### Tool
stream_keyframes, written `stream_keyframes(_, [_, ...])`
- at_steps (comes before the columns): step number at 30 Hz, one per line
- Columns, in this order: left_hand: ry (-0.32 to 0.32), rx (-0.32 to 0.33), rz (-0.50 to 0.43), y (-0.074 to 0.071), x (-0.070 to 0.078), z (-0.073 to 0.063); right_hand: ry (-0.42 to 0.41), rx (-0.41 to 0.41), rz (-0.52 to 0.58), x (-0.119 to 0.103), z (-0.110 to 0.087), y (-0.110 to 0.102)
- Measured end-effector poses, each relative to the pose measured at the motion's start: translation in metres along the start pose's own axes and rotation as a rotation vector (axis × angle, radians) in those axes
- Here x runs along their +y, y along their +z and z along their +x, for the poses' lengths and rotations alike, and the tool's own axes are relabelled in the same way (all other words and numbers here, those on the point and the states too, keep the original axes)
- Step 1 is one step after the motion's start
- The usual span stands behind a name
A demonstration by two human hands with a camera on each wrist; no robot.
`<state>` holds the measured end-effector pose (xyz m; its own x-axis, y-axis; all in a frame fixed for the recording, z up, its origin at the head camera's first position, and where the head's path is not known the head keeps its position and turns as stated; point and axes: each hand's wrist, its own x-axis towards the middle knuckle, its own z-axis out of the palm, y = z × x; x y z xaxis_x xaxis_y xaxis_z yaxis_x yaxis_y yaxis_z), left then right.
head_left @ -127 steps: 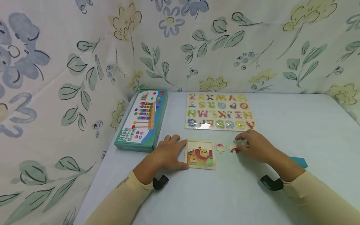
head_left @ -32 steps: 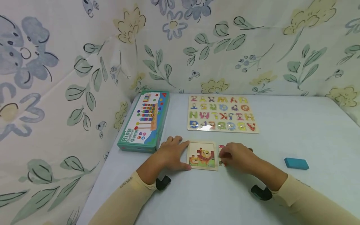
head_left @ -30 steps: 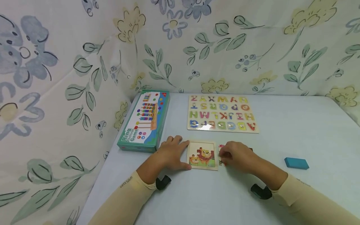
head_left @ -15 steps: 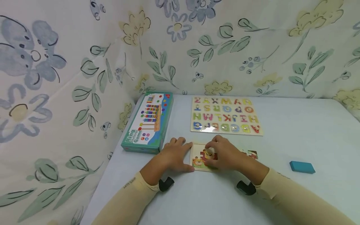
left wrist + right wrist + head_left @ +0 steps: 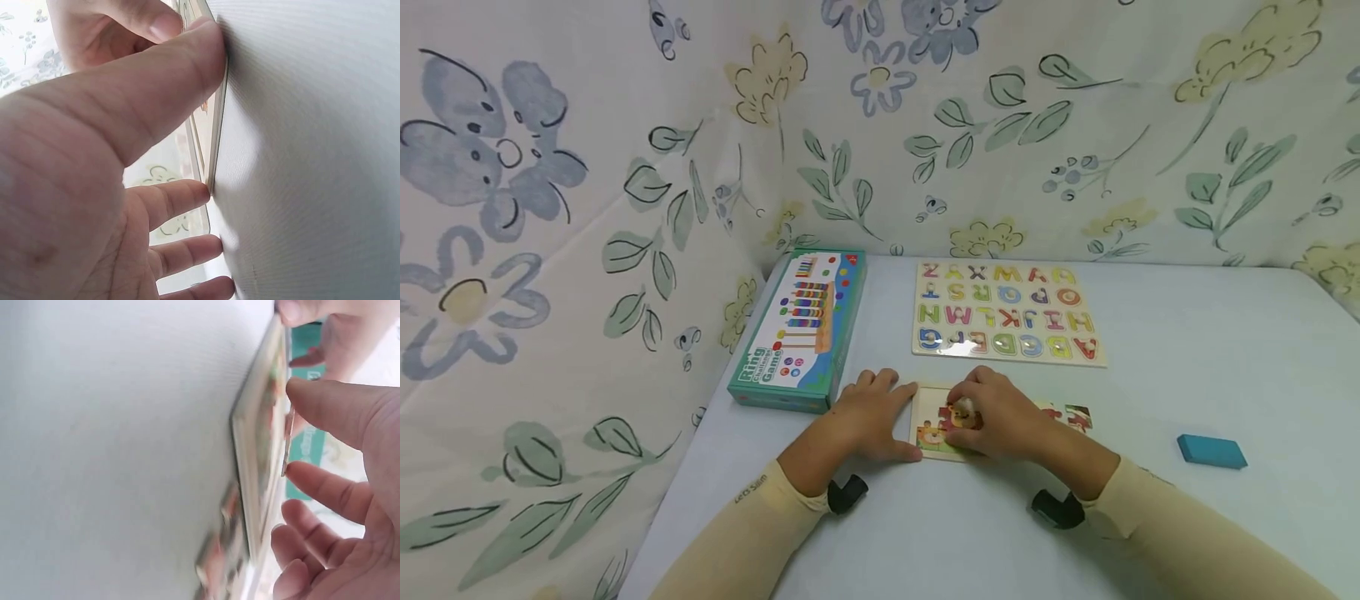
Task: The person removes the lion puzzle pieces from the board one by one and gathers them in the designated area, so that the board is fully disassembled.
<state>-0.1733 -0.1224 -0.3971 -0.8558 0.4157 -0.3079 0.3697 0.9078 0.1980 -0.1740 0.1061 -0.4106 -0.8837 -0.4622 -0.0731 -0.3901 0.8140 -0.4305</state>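
Observation:
In the head view a small wooden lion puzzle board (image 5: 928, 397) lies on the white table, partly filled with pieces. My left hand (image 5: 872, 421) rests at its left side, thumb and forefinger spread against the edge near two corners. Over the board's right half, my right hand (image 5: 1000, 417) pinches a thin puzzle piece (image 5: 289, 440) between thumb and forefinger, close above the board in the right wrist view. That hand covers the board's right part from above. Loose puzzle pieces (image 5: 1078, 417) lie to the right of the board, partly behind the right hand.
Behind the board lies a wooden alphabet puzzle (image 5: 1009, 312). A green Ring Challenge Game box (image 5: 797, 329) stands at the left, close beyond the left hand. Further right on the table is a teal block (image 5: 1212, 451). A floral cloth (image 5: 850, 167) hangs along the back and left.
My right hand has moved left, from the loose pieces to over the board, with a puzzle piece now pinched in it. My left hand stays at the board's edge. The view has shifted slightly.

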Motion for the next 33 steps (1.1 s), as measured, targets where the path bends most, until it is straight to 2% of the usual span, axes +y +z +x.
stream_keyframes(10, [0.015, 0.007, -0.009, -0.001, 0.0, 0.0, 0.077, 0.076, 0.036, 0.026, -0.037, -0.021])
stream_keyframes(21, [0.008, 0.015, -0.017, 0.001, -0.006, -0.001, 0.128, 0.119, 0.025, 0.053, -0.08, -0.027])
stream_keyframes(27, [0.013, 0.014, -0.016, 0.002, -0.006, -0.001, 0.182, 0.087, 0.018, 0.065, -0.091, -0.021])
stream_keyframes(33, [0.021, 0.018, -0.029, 0.002, -0.001, -0.001, 0.178, 0.074, -0.014, 0.067, -0.094, -0.022])
